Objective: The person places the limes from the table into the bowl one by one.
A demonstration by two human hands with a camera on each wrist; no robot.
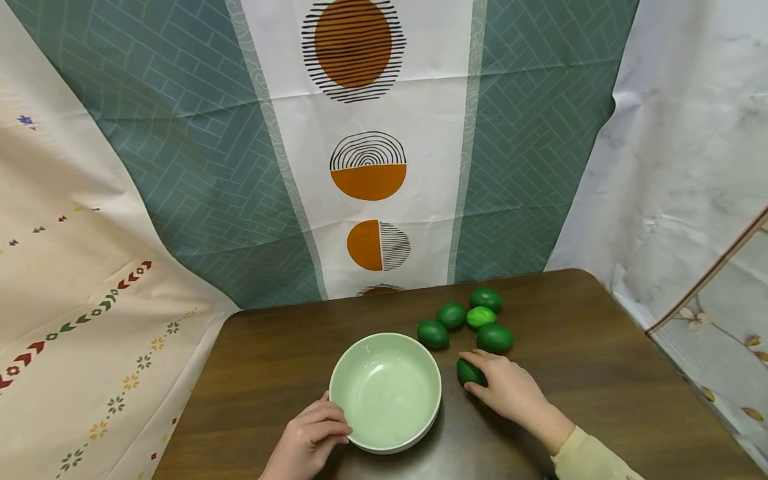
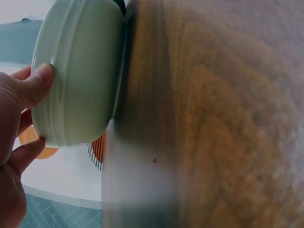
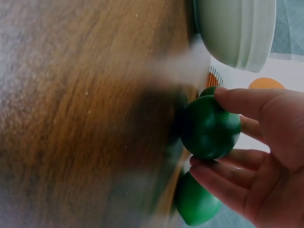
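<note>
A pale green bowl (image 1: 386, 393) stands upright on the brown table. My left hand (image 1: 313, 437) grips its rim at the near left; in the left wrist view the thumb (image 2: 43, 73) presses on the wall of the bowl (image 2: 83, 76). To the right of the bowl, my right hand (image 1: 510, 387) holds a dark green lime (image 1: 471, 372) between thumb and fingers. The right wrist view shows this lime (image 3: 209, 127) close to the tabletop; whether it touches is hard to tell. Beyond that hand lie several dark green limes (image 1: 495, 339) and one brighter green lime (image 1: 481, 317).
The wooden table (image 1: 270, 373) ends at a hanging cloth (image 1: 372, 247) with orange and striped circles. A cream patterned cloth (image 1: 90, 320) hangs on the left, a marbled white one (image 1: 678, 200) on the right.
</note>
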